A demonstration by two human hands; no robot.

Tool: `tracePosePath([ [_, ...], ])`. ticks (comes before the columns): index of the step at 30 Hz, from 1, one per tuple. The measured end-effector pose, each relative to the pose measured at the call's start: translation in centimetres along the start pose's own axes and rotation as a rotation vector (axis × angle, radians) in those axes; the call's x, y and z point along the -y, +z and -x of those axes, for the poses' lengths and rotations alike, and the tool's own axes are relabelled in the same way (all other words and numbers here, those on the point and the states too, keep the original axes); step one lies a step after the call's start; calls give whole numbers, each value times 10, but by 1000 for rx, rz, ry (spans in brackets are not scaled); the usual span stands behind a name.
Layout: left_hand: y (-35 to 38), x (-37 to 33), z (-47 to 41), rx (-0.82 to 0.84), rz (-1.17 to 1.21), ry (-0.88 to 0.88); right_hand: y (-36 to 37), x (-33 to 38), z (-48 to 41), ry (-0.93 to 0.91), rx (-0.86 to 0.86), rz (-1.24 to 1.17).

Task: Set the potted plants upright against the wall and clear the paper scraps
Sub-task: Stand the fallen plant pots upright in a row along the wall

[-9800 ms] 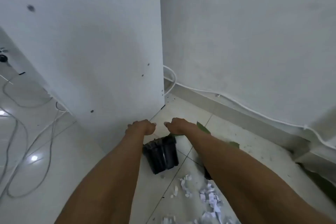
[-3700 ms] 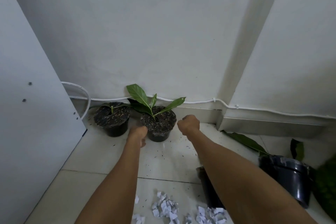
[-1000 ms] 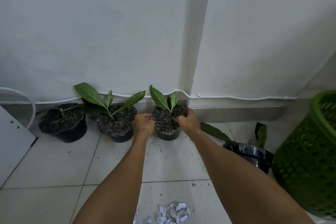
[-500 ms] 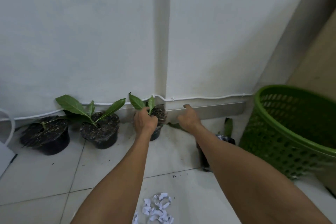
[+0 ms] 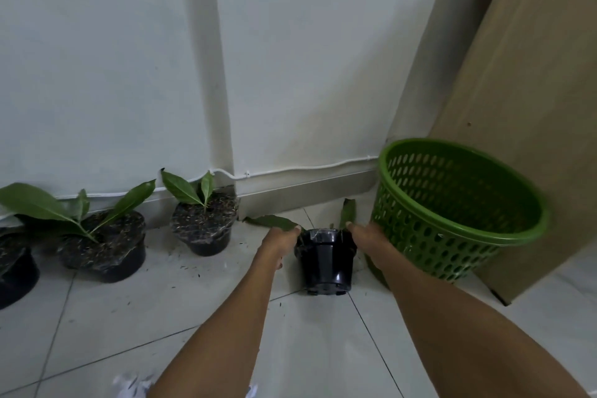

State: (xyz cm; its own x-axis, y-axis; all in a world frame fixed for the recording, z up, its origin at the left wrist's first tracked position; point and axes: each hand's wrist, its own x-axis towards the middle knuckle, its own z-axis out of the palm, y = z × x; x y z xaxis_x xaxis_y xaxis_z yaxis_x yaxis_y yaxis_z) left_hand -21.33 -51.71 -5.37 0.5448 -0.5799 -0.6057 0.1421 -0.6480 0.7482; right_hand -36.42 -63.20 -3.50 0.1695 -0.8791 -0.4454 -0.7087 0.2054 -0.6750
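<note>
A black potted plant [image 5: 325,263] lies tipped over on the tiled floor, its base toward me and its green leaves [image 5: 273,222] pointing at the wall. My left hand [image 5: 280,240] is at the pot's left rim and my right hand [image 5: 362,235] at its right rim, both closing on it. Three potted plants stand upright along the wall: one [image 5: 203,225] just left of my hands, one [image 5: 102,244] further left, one [image 5: 15,265] cut by the left edge. White paper scraps [image 5: 132,385] lie at the bottom edge.
A green perforated plastic basket [image 5: 452,213] stands tilted right of the tipped pot, touching my right forearm. A tan board [image 5: 529,100] leans against the wall behind it. A white cable [image 5: 310,167] runs along the skirting. Soil crumbs dot the tiles.
My left hand let go of the third upright pot and both hands moved right to the tipped pot beside the basket. The view shifted right.
</note>
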Motion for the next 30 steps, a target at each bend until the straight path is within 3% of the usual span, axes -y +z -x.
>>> tracePosePath([
  [7, 24, 6, -13, 81, 169, -58, 10, -11, -7, 152, 183, -87],
  [12, 21, 0, -9, 100, 264, -98, 18, -8, -11, 154, 151, -153],
  [24, -5, 1, -46, -62, 538, 214, 42, 35, -28, 9, 51, -208],
  [30, -17, 0, -73, -123, 587, 242, 68, 45, -45, -87, 34, -202],
])
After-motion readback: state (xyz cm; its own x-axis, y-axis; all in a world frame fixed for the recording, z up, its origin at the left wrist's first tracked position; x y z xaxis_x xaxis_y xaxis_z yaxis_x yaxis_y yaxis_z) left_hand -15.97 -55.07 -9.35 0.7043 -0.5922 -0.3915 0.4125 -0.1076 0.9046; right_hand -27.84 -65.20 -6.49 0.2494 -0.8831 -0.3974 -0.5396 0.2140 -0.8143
